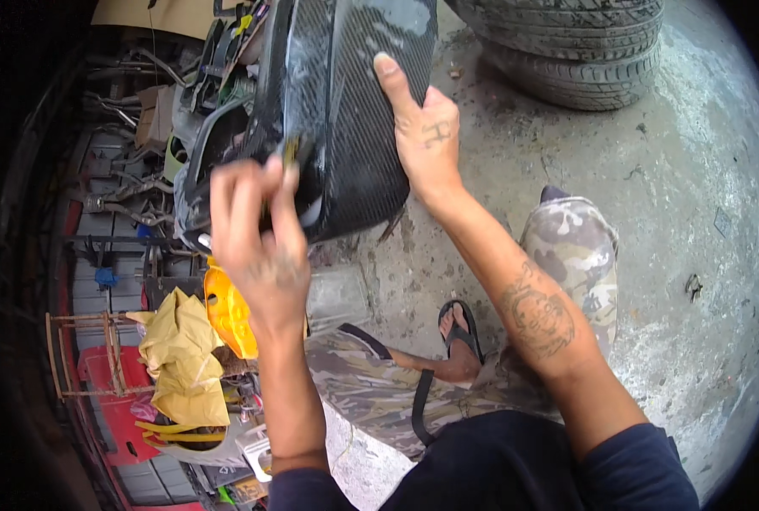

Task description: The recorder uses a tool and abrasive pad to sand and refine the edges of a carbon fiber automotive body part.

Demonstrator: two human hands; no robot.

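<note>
A large black carbon-fibre car part (362, 128) with a woven, glossy surface stands tilted in front of me. My right hand (428, 140) grips its right edge, thumb lying flat over the face and fingers hidden behind. My left hand (260, 209) is closed in a pinch at the part's lower left, beside a recessed edge. Between its fingertips shows a small yellowish, dark-tipped piece (291, 153); motion blur hides what kind of thing it is. Whitish, dusty patches mark the part's upper face.
Stacked tyres (584, 60) stand at the far right on the stained concrete floor (686, 170). To the left are metal pipes (124, 187), a yellow plastic piece (229, 311), crumpled brown paper (183, 358) and a red panel (124, 409). My camouflage-clad knee (571, 247) is bent at the right.
</note>
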